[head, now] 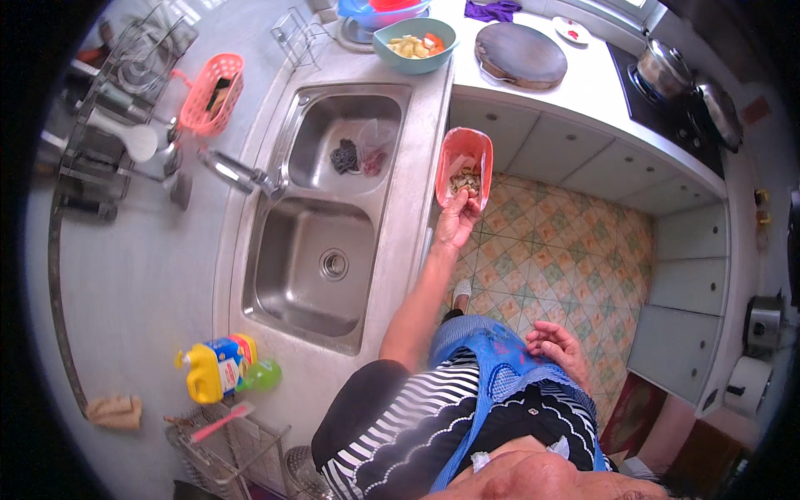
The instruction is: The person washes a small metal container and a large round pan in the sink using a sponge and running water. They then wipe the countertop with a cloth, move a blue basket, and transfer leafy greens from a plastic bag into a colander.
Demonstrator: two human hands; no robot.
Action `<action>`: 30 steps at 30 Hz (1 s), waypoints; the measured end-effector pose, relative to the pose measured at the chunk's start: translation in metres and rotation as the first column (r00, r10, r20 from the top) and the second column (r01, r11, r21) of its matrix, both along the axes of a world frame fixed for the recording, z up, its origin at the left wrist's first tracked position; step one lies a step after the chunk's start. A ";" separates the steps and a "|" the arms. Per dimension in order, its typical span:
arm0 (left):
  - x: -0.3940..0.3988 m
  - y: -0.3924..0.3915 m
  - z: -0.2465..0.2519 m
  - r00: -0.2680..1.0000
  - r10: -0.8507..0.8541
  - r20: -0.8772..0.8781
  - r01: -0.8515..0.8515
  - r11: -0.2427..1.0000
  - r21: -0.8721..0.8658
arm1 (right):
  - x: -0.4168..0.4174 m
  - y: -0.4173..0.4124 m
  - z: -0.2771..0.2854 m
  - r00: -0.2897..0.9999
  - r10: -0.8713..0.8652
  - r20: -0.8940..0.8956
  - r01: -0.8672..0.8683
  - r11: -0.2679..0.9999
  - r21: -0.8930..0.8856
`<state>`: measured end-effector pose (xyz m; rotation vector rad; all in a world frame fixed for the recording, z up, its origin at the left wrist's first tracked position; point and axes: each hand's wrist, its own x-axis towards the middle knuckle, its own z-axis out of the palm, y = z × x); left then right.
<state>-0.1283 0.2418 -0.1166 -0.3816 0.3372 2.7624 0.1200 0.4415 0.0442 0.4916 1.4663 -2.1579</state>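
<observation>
My left hand reaches to the coral-red plastic bin at the counter's front edge. Its fingertips are at the bin's near end, over food scraps lying in a thin plastic bag; whether they pinch a scrap or the rim cannot be told. My right hand, empty with fingers loosely apart, is beside the blue apron. Left of the bin is a steel double sink. Its far basin holds a dark scouring pad and a clear plastic bag with something reddish in it.
A teal bowl of cut vegetables and a round chopping board stand on the far counter. A pot is on the hob at right. The faucet reaches over the sink; a yellow bottle stands near left. Cabinets border the tiled floor.
</observation>
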 end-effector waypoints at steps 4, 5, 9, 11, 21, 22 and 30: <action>-0.045 0.004 -0.025 0.999 0.012 0.051 -0.007 0.995 -0.100 | -0.027 -0.002 -0.007 0.996 -0.072 0.055 0.073 0.997 -0.010; -0.051 0.004 -0.031 0.998 0.009 0.063 -0.002 0.993 -0.116 | -0.033 -0.001 -0.008 0.993 -0.086 0.075 0.087 0.996 -0.005; -0.068 0.007 -0.043 0.992 0.023 0.125 0.006 0.975 -0.223 | -0.053 0.001 -0.013 0.988 -0.130 0.081 0.131 0.991 -0.010; -0.074 0.007 -0.059 0.979 0.029 0.202 0.019 0.972 -0.234 | -0.060 0.003 -0.015 0.985 -0.143 0.101 0.144 0.990 -0.004; -0.101 0.016 -0.144 0.852 -0.026 0.523 0.166 0.960 -0.224 | -0.079 0.012 -0.019 0.982 -0.146 0.119 0.144 0.989 0.018; -0.100 0.016 -0.145 0.861 -0.039 0.508 0.167 0.964 -0.209 | -0.078 0.014 -0.020 0.982 -0.146 0.119 0.144 0.989 0.021; -0.092 0.014 -0.119 0.908 -0.104 0.405 0.175 0.974 -0.142 | -0.071 0.033 -0.023 0.996 -0.053 0.078 0.051 0.998 0.024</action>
